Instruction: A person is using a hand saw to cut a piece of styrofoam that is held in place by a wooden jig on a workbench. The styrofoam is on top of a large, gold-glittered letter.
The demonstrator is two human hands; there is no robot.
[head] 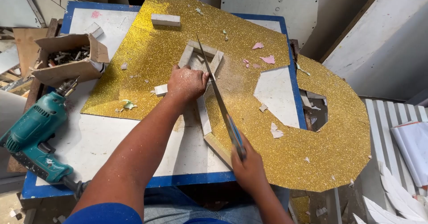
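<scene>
A large gold glitter board lies across a white table with a blue rim. My left hand presses down on the board beside a cut-out lined with pale wooden strips. My right hand grips the handle of a handsaw whose long blade runs up and away along the cut edge of the board, its tip over the wooden frame. Sawdust lies around the cut.
A teal electric drill rests at the table's left edge. A torn cardboard box of screws sits behind it. A small white block lies on the board's far side. White panels lean at the right, with scraps around.
</scene>
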